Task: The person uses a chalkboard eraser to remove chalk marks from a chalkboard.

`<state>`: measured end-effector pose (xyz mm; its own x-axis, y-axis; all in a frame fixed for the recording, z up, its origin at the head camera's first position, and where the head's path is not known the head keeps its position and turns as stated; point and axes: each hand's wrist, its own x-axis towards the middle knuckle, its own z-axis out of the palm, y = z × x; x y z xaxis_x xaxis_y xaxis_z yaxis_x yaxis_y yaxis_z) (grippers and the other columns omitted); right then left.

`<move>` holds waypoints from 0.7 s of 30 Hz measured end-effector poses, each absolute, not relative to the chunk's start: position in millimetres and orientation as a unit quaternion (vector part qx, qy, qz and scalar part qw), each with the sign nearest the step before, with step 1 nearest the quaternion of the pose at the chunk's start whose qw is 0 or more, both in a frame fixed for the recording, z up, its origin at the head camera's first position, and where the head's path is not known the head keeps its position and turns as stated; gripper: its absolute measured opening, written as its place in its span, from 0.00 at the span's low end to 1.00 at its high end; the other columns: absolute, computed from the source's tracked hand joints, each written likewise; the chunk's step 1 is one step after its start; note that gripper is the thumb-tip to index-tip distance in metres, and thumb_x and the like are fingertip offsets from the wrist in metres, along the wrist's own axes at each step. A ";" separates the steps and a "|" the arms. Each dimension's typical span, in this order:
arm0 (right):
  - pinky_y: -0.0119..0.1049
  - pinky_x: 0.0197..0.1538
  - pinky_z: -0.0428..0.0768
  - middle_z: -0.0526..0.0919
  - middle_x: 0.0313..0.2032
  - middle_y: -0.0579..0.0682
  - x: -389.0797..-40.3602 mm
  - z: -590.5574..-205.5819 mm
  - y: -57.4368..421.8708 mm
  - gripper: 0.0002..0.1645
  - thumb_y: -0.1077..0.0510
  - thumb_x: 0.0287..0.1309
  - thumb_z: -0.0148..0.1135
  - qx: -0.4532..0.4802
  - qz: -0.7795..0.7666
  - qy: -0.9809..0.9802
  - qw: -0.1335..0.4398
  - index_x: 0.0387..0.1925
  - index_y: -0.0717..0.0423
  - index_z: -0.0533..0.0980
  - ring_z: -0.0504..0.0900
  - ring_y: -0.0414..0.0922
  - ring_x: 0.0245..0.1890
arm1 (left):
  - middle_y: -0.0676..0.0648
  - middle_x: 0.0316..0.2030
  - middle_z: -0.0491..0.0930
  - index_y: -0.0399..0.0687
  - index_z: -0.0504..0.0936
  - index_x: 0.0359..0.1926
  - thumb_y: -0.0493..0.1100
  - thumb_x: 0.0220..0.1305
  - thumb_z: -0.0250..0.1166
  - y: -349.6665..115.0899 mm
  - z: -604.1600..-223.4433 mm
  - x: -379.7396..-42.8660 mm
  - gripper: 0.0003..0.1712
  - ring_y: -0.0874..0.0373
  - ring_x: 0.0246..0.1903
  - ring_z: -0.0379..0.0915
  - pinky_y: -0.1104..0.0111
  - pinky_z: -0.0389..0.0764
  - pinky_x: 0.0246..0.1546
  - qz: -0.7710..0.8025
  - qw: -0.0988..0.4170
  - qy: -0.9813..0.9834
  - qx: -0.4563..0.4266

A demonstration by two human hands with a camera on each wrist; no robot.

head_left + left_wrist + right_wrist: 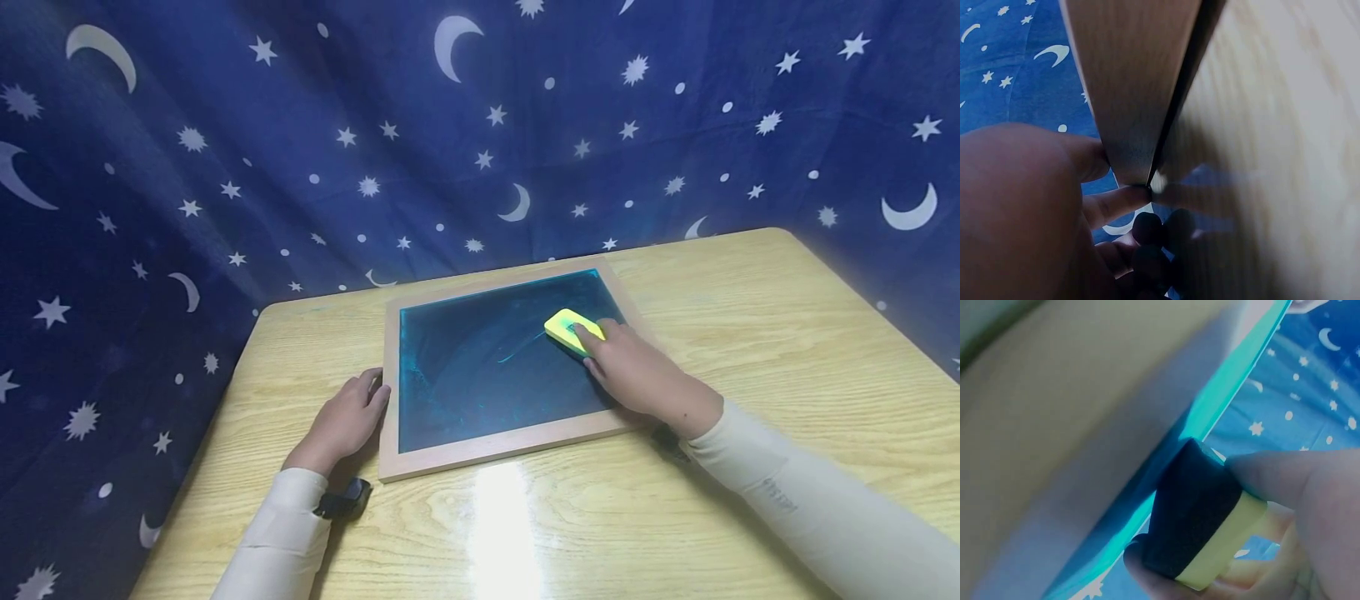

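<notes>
A small wood-framed chalkboard lies flat on the table, its dark surface marked with smeared chalk and a thin pale line. My left hand holds the frame's left edge; in the left wrist view the thumb meets one edge of the wooden frame and a fingertip the other. Over the board's right part, my right hand grips a chalkboard eraser with a yellow back. The eraser's dark felt faces the board in the right wrist view, between thumb and fingers.
The light wood table extends around the board, with a bright glare patch near its front. Behind and to the left hangs a blue curtain with moons and stars. A black strap device sits at the left wrist.
</notes>
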<state>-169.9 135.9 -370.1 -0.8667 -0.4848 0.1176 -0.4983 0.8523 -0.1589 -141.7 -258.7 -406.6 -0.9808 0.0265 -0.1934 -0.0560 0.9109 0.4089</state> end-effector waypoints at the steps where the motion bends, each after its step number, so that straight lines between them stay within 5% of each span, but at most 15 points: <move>1: 0.59 0.53 0.82 0.77 0.52 0.73 -171.3 -369.7 138.6 0.30 0.61 0.67 0.60 0.252 0.093 -0.963 0.037 0.68 0.64 0.69 0.81 0.63 0.48 | 0.30 0.68 0.66 0.37 0.59 0.75 0.54 0.80 0.40 -258.6 -406.6 -141.7 0.33 0.32 0.69 0.63 0.39 0.66 0.67 0.211 0.098 0.973 -0.007; 21: 0.60 0.49 0.82 0.77 0.49 0.74 -181.5 -366.8 151.6 0.30 0.63 0.64 0.61 0.232 0.086 -0.967 0.062 0.66 0.66 0.69 0.80 0.64 0.46 | 0.30 0.70 0.64 0.38 0.58 0.75 0.55 0.80 0.39 -259.6 -408.0 -142.3 0.34 0.32 0.70 0.60 0.39 0.64 0.68 0.211 0.097 0.973 -0.008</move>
<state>-181.5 151.6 -366.8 -0.8849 -0.4379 0.1590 -0.4591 0.8776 -0.1382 -142.3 -259.6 -408.0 -0.9809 0.0257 -0.1928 -0.0565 0.9109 0.4087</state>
